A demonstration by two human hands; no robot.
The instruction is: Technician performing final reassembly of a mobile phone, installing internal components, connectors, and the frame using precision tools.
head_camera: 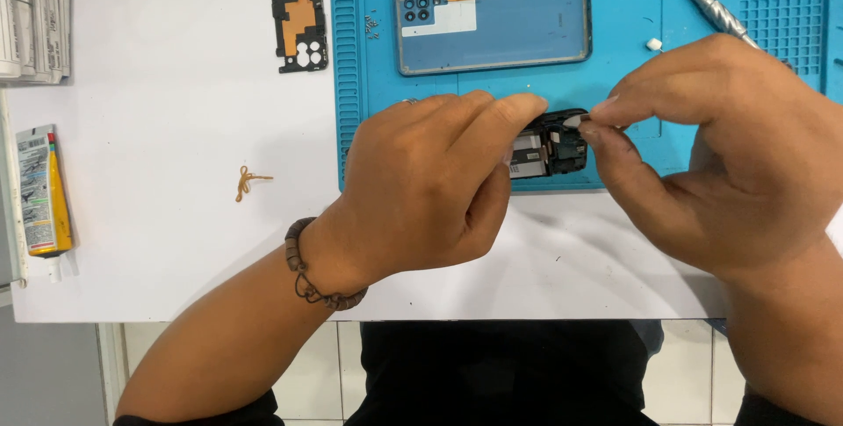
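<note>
The opened phone point(549, 149) lies near the front edge of a blue work mat point(632, 83), and both hands are on it. Its back is off, so dark and silvery parts show inside. Most of the phone is hidden under the left hand point(430, 180). That hand curls over the phone with the fingers bent and pressed down on its top edge, holding it in place. A ring sits on one finger, and a brown bead bracelet point(303, 272) goes around the wrist. The right hand point(711, 145) comes in from the other side. Its thumb and first finger are pinched together on a small pale bit point(572, 119) right at the top corner of the phone. The bit is too small to tell what it is. Higher up on the mat lies a blue phone back cover point(492, 22) with round camera holes. A silver screwdriver point(716, 11) lies on the mat near the right hand, and a tiny white piece point(652, 43) sits beside it. On the white table point(176, 127), left of the mat, there is a black and orange phone part point(300, 29). A little orange rubber band point(248, 182) lies lower down, and a tube of glue point(39, 191) rests near the table's left edge.
</note>
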